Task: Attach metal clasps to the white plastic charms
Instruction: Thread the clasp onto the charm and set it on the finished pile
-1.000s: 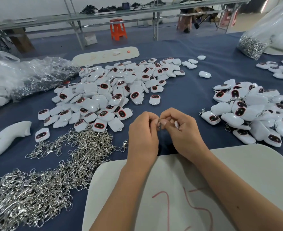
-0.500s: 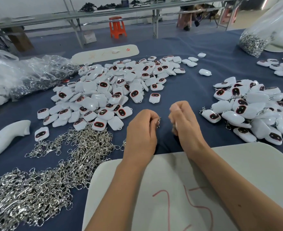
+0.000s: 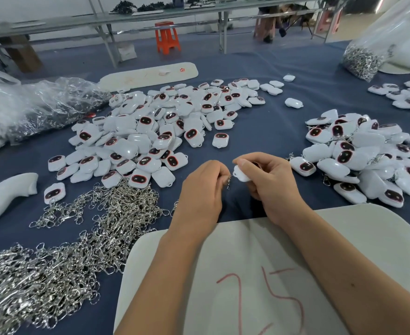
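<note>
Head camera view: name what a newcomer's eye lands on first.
Two hands meet mid-table: the left hand pinches a metal clasp, the right hand grips a white charm. A glittering heap of loose clasps fills the near left. Behind it spreads a big pile of white charms, with a smaller pile at right.

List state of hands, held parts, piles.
Left hand: pinches a clasp.
Right hand: grips a charm.
Charm pile: loose, no clasps visible.
Right pile: clasps showing among the charms.
Clasp heap: loose, tangled.
</note>
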Tool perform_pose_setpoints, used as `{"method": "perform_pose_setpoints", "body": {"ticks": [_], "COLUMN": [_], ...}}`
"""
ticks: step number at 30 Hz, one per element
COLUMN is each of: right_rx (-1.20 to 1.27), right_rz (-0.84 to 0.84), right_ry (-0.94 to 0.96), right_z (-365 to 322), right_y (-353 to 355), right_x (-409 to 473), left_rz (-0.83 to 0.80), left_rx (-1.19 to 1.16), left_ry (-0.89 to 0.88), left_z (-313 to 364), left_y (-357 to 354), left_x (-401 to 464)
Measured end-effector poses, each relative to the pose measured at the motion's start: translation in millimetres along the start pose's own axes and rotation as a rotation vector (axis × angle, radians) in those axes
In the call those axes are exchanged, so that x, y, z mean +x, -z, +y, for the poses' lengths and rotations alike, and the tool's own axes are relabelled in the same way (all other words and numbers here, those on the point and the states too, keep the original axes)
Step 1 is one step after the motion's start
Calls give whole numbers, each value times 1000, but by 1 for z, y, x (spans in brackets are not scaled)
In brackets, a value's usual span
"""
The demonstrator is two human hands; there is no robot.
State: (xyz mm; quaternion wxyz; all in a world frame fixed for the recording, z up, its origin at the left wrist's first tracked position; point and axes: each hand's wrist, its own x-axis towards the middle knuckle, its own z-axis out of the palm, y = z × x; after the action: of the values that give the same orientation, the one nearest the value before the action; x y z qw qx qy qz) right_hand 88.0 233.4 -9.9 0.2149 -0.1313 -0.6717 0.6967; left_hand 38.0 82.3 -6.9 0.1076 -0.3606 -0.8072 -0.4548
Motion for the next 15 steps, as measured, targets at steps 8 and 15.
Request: {"method": "perform_pose_setpoints", "body": {"ticks": [8, 15], "right_rx": [-199, -297], "right_rz": [99, 105], "right_ry": [55, 26], "right_z": [2, 3], "right_y": [-8, -9], "right_x": [2, 4], "left_rz": [-42, -61], "left_rx": [22, 20], "left_ry": [1, -14], "left_z": [3, 5], "left_y": [1, 2], "left_x": [0, -1]}}
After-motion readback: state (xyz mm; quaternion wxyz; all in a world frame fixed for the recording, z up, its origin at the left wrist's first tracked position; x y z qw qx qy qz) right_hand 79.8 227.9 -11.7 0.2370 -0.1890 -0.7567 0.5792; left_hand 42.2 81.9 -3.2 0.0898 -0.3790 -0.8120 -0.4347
